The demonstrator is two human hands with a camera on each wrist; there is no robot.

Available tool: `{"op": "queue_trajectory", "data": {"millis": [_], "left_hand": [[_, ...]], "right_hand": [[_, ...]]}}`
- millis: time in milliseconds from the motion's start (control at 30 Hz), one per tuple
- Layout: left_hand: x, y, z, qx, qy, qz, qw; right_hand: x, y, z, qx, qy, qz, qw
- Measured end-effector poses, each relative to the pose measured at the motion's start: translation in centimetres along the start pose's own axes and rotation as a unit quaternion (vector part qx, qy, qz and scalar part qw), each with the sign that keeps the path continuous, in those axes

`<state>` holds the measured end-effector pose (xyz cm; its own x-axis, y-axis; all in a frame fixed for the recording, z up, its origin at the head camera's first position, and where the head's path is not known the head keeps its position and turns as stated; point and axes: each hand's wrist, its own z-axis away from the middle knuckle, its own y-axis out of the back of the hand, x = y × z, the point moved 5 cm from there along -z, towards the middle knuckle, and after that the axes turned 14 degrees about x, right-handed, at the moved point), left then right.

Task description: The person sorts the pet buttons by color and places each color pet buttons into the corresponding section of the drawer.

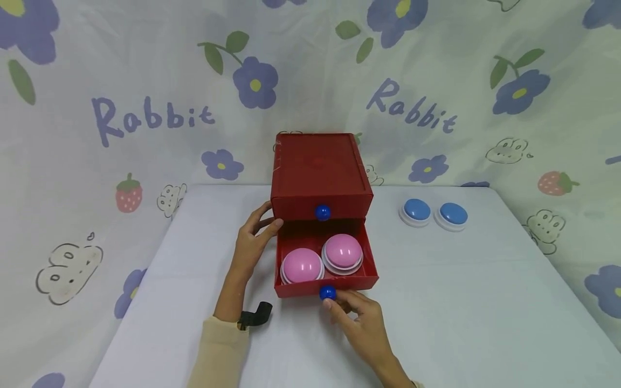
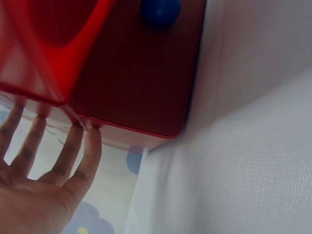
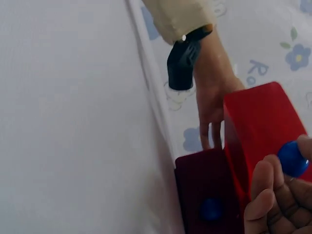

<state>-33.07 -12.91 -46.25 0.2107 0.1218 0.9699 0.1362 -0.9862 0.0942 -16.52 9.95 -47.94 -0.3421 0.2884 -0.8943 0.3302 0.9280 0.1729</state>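
Note:
A red two-drawer box point(image 1: 320, 164) stands toward the back of the white table. Its lower drawer point(image 1: 296, 291) is pulled out, and two pink domes on white bases sit inside, a left dome point(image 1: 302, 265) and a right dome point(image 1: 343, 251). My right hand point(image 1: 361, 323) pinches the lower drawer's blue knob point(image 3: 293, 160) between thumb and fingers. Along the box's left side, my left hand point(image 1: 249, 245) touches the wall with extended fingertips point(image 2: 91, 141). The upper drawer, with its own blue knob point(image 1: 322, 212), is closed.
Two blue domes on white bases, one nearer point(image 1: 416, 211) and one farther right point(image 1: 452, 215), stand on the table point(image 1: 461, 302) right of the box. Behind rises a patterned cloth point(image 1: 310, 81). A black wrist mount point(image 1: 257, 314) sticks out from the left sleeve.

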Motion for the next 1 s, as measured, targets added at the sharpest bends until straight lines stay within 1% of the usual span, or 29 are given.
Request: {"op": "queue_trajectory", "data": {"millis": [133, 333, 467, 600, 800, 1000], "left_hand": [[-0.3, 0.1, -0.1, 0.004, -0.002, -0.002, 1.0000], [-0.5, 0.1, -0.1, 0.005, -0.006, -0.004, 1.0000], [-0.4, 0.1, -0.1, 0.003, -0.007, -0.001, 1.0000], [-0.3, 0.1, -0.1, 0.003, -0.009, 0.001, 1.0000], [-0.2, 0.1, -0.2, 0.005, -0.013, 0.000, 0.9999], [-0.5, 0.0, -0.1, 0.003, -0.007, 0.007, 0.9999]], "right_hand": [[0.2, -0.2, -0.5, 0.003, 0.028, -0.010, 0.9996], [0.4, -0.7, -1.4, 0.016, 0.049, -0.002, 0.9986], [-1.2, -0.6, -2.0, 0.025, 0.064, -0.001, 0.9976], [-2.4, -0.6, -2.5, 0.022, 0.074, -0.013, 0.9969], [-2.6, -0.7, -2.9, 0.020, 0.087, -0.023, 0.9958], [-2.6, -0.8, -3.4, 0.018, 0.091, -0.013, 0.9956]]}}
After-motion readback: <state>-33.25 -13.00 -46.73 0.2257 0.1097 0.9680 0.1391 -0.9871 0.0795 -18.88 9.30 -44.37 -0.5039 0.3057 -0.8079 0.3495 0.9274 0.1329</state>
